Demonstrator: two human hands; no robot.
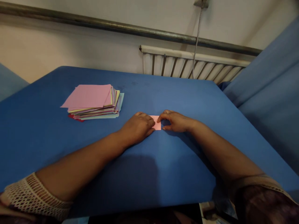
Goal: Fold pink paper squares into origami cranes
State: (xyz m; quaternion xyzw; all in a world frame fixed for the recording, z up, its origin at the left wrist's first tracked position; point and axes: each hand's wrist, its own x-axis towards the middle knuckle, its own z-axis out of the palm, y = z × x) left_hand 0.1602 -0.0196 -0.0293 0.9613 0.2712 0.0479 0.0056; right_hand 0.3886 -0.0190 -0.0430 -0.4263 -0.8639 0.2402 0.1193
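A small pink piece of paper (157, 124), apparently folded, lies flat on the blue tabletop (187, 165). My left hand (139, 126) covers its left part, with curled fingers holding the paper against the table and the thumb by its near edge. At the paper's right side is my right hand (176, 120). Its index fingertip touches the upper right of the paper, while the thumb sits apart just off the right edge, leaving a gap between them. What lies under the left fingers is hidden.
A stack of coloured paper sheets (88, 96), pink on top, stands at the left. Behind the table are a wall pipe (105, 25), a white radiator (179, 63) and a hanging cord (197, 37). A blue curtain (271, 71) hangs along the right.
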